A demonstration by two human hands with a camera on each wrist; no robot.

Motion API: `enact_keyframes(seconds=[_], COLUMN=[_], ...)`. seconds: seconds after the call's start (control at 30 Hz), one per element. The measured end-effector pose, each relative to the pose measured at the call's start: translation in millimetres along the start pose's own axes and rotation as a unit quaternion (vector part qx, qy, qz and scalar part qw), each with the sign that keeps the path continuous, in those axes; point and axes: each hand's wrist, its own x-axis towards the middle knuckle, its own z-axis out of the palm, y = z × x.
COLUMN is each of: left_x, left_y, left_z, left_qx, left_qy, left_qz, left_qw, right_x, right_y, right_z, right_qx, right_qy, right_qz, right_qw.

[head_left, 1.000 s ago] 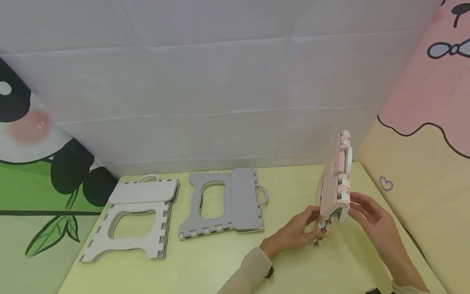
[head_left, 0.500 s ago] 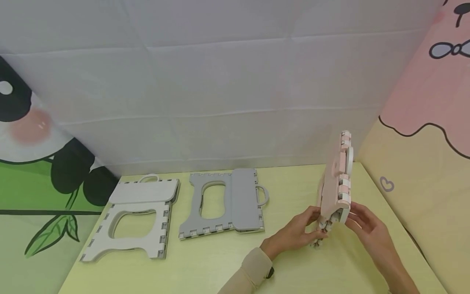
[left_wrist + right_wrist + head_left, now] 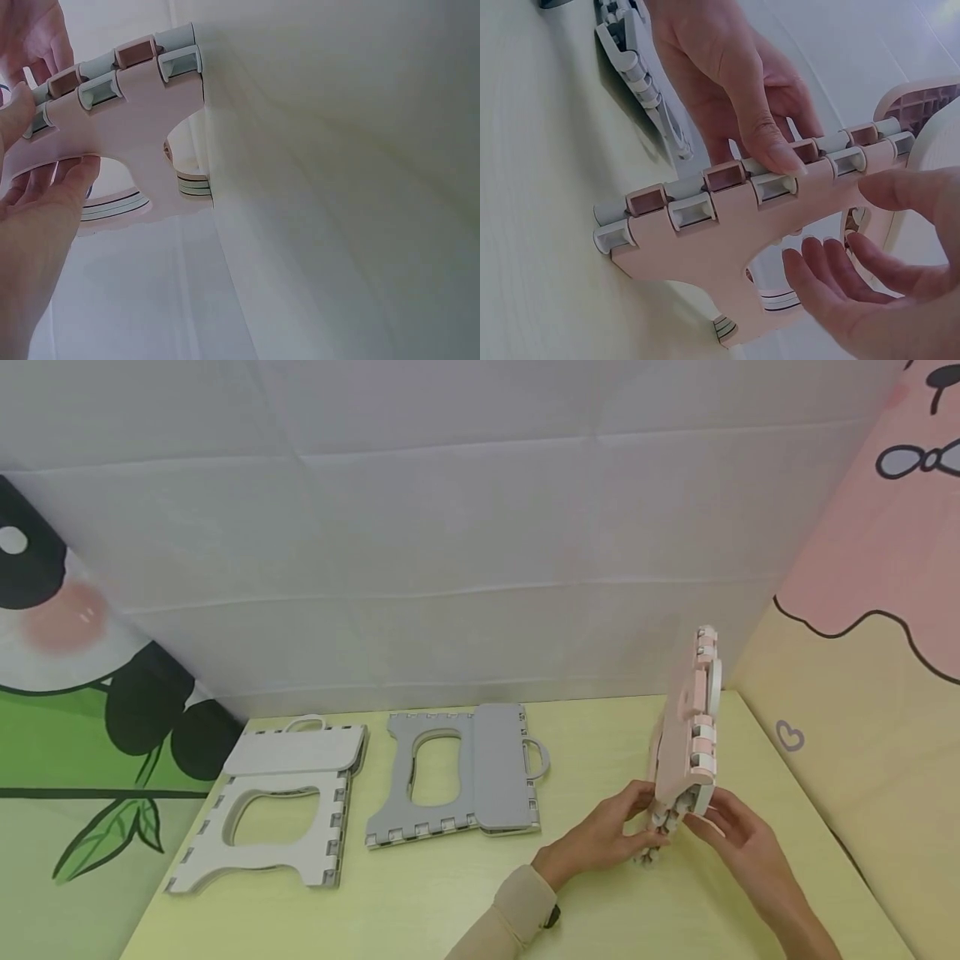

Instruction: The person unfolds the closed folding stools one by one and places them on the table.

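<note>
- Pink folding step stool [image 3: 681,735]: folded, stood upright on the yellow-green table [image 3: 435,918], right end; leg end down, seat panel up.
- Pale loop handle [image 3: 716,687] stuck out of the stool's upper edge.
- Left hand [image 3: 600,835] clamped on pink stool's near hinged edge; thumb lay across pale hinge knuckles [image 3: 694,210], fingers reached into the leg cutout.
- Right hand [image 3: 750,852] was at the stool's right side, thumb and fingers apart, loosely bent, nothing pinched; fingertips by the cutout, thumb by the pink face. Contact was hard to tell, fingers partly hidden in head view.
- Grey folding step stool [image 3: 504,768]: folded flat, mid-table, handle to the right.
- White folding step stool [image 3: 292,752]: folded flat, left end of table, just beside the grey one, handle toward the pale backdrop [image 3: 450,527].
- Beige sleeve [image 3: 521,902] and dark band [image 3: 552,916] showed at left wrist.
</note>
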Motion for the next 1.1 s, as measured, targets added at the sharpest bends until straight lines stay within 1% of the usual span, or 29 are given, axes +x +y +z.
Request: enact_keyframes(seconds=[0.17, 0.3, 0.47, 0.57, 0.67, 0.77, 0.9, 1.0, 1.1], left_x=[0.7, 1.0, 1.8, 2.0, 2.3, 0.9, -0.6, -0.6, -1.2], left_y=[-20.0, -26.1, -27.3, -27.5, -28.2, -12.2, -4.1, -18.2, -23.5], left_z=[8.8, 10.6, 10.9, 10.8, 10.6, 3.7, 1.5, 7.9, 9.6], left_qx=[-0.003, -0.003, -0.014, -0.020, -0.033, -0.021, 0.006, 0.006, 0.006], left_qy=[0.000, 0.000, 0.001, 0.003, 0.008, 0.011, 0.015, 0.015, 0.013], left_qz=[-0.012, -0.007, 0.003, 0.019, 0.036, 0.038, 0.021, 0.014, 0.011], left_qw=[0.9999, 1.0000, 0.9999, 0.9996, 0.9988, 0.9990, 0.9997, 0.9998, 0.9998], right_x=[0, 0, -1, -2, -3, -3, -2, -1, 0], right_y=[1, 1, 2, 2, 4, 5, 9, 12, 13], right_z=[4, 7, 10, 11, 12, 14, 15, 17, 19], right_qx=[0.001, 0.016, 0.026, 0.034, 0.058, 0.081, 0.102, 0.111, 0.109], right_qy=[-0.003, -0.008, -0.014, -0.019, -0.032, -0.045, -0.048, -0.043, -0.038], right_qz=[-0.004, -0.016, -0.021, -0.019, -0.032, -0.043, -0.059, -0.067, -0.060], right_qw=[1.000, 1.000, 0.999, 0.999, 0.997, 0.995, 0.992, 0.991, 0.992])
